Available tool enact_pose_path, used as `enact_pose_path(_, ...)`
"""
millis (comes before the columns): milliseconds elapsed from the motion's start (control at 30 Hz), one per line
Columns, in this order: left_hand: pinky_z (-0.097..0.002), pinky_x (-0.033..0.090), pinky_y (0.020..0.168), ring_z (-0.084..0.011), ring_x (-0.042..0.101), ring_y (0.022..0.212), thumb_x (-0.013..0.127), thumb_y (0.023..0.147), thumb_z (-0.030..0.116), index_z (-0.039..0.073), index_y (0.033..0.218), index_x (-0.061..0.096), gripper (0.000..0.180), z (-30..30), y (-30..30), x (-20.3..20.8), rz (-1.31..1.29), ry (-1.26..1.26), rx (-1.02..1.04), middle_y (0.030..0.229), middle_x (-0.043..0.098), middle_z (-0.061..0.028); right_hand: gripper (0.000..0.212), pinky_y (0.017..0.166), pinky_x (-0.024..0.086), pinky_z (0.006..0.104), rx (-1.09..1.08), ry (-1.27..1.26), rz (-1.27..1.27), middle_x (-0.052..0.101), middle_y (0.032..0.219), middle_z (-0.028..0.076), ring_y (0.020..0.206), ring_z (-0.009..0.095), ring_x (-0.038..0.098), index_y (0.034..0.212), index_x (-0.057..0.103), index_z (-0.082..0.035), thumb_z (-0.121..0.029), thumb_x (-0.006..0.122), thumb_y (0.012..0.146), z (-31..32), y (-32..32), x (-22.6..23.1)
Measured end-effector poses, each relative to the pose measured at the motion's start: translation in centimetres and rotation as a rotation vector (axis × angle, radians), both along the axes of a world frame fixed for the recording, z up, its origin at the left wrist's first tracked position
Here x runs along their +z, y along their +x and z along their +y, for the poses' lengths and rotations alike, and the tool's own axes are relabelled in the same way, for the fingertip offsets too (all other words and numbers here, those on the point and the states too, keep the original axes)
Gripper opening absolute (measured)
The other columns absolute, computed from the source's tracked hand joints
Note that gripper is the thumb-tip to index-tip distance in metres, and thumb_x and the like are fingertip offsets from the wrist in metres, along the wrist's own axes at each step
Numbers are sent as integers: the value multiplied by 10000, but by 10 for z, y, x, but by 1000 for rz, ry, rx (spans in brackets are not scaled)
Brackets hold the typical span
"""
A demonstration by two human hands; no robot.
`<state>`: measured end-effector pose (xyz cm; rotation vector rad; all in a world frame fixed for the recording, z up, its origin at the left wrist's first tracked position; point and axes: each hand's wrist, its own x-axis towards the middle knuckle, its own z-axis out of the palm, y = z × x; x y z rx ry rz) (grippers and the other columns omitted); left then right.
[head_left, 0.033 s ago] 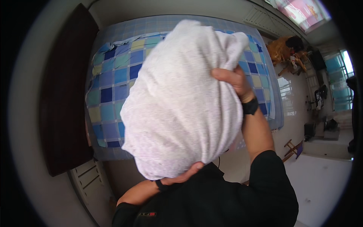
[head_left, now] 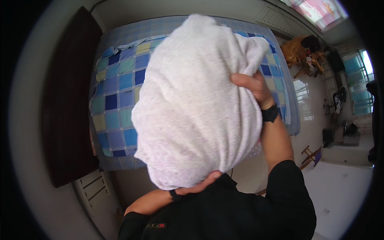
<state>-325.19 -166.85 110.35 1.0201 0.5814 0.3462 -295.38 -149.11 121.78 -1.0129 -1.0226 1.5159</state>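
Both my hands hold a bulky, pillow-like bundle of pale pinkish-white cloth (head_left: 196,100), lifted between me and the bed. My right hand (head_left: 256,86) grips its right side, thumb on top of the cloth and the other fingers hidden behind it. A gathered flap of the cloth sticks out above that hand. My left hand (head_left: 200,185) curls around the near lower edge, with its thumb showing and its remaining fingers out of sight. Beyond the bundle, a blue, green and yellow checked sheet (head_left: 116,102) covers the bed, wrinkled along its far left edge.
A dark headboard (head_left: 70,100) stands at the bed's left, with a white drawer cabinet (head_left: 96,188) near its lower end. To the right are a wooden stool (head_left: 310,156) and a brown piece of furniture (head_left: 298,52) with things on it.
The cloth bundle has shifted a little to the right, and its far end reaches slightly higher. Both hands have moved right with it, keeping their grip.
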Motion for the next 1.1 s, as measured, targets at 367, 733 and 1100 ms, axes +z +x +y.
enact_pose_path(367,-314,547,881,-133,661,945,679,1099,409,50,1146,792,380,-5,172,-140,54,35,-585,1009,771,-28,977,1212,452,418,-316,-346,-1161,524,1604,300,1467,399,549,1633,398,67,-318,876,873,-101,280,-210)
enact_pose_path(733,-313,552,675,-125,631,735,760,978,168,23,1025,760,153,101,-123,-279,645,-295,986,865,692,-31,1097,1220,264,767,93,-118,-1509,216,1773,268,1643,487,190,1701,326,-80,-321,926,815,-131,81,-240)
enact_pose_path(1100,-495,546,1028,-343,654,1270,906,890,336,-80,1370,683,673,162,-448,-453,923,-682,1694,1421,677,-218,1201,1253,153,767,183,-349,-1639,175,1815,229,1675,462,131,1739,222,-82,-298,911,780,-101,82,-308)
